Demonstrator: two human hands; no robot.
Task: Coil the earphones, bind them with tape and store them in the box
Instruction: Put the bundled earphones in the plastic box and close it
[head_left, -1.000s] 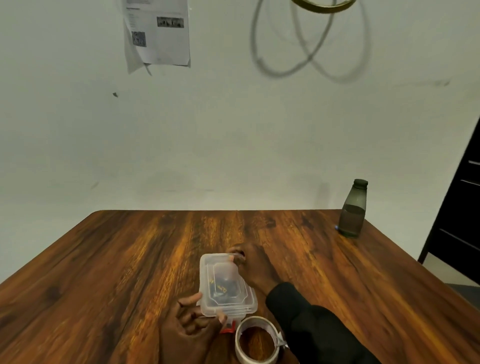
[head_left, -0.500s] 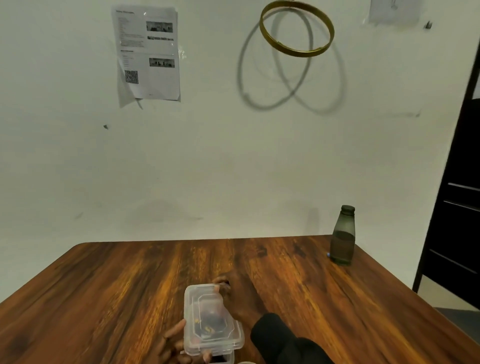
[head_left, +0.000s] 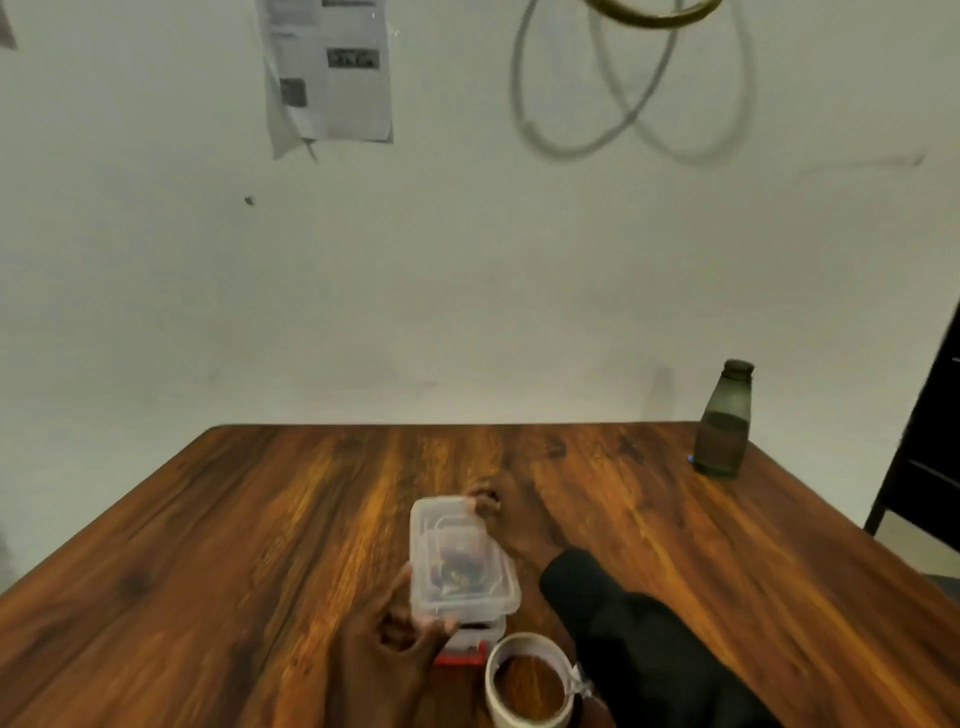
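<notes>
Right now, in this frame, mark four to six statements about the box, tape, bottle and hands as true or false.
1. Both hands touch the box: the left hand at its near end, the right hand at its far end. True.
2. The box is open. False: its clear lid is on.
3. The tape lies nearer the camera than the box. True.
4. The bottle lies on its side. False: it stands upright at the table's far right corner.

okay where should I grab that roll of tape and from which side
Pinch the roll of tape across its wall from above, one finger in the open core. It lies flat on the table, core up. Come from the front: the right sleeve and box crowd the other sides.
</notes>
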